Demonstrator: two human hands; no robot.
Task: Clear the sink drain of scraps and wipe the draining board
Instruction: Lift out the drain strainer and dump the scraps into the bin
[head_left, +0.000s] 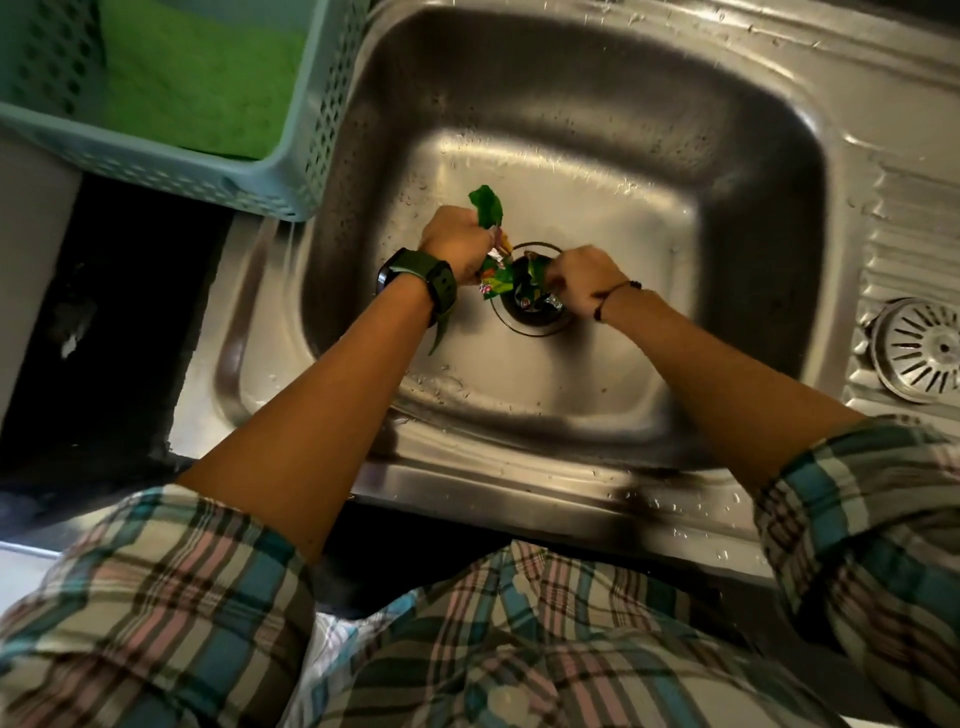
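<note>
In the head view, two bare hands are seen reaching down into a stainless steel sink (597, 130), both at the drain (530, 317) in the middle of the basin floor. The left hand (457, 249) is curled into a fist around a green leaf (485, 205), which sticks up out of the top of the fist, and a crumpled piece of printed wrapper (493, 273) is gripped at its lower edge. The right hand (582, 280) is held just beside it over the drain opening, its fingers bent down and pinching the other end of the crumpled wrapper. More shiny scraps (540, 301) are seen lying inside the drain hole. The wrapper is printed in green, red and yellow, but no writing can be read on it; the picture is blurred there.

One dark green watch (418, 280) is worn on the left wrist, and one thin dark cord bracelet (613, 293) on the right wrist. Plaid sleeves are rolled above both elbows.

One round slotted strainer (917, 351) is seen lying on the ribbed draining board (914, 208) to the right of the basin, well apart from the hands. One pale blue perforated basket (291, 171) stands at the upper left, its corner overhanging the sink rim, with one green cloth (197, 83) inside it. Water drops are scattered over the steel.
</note>
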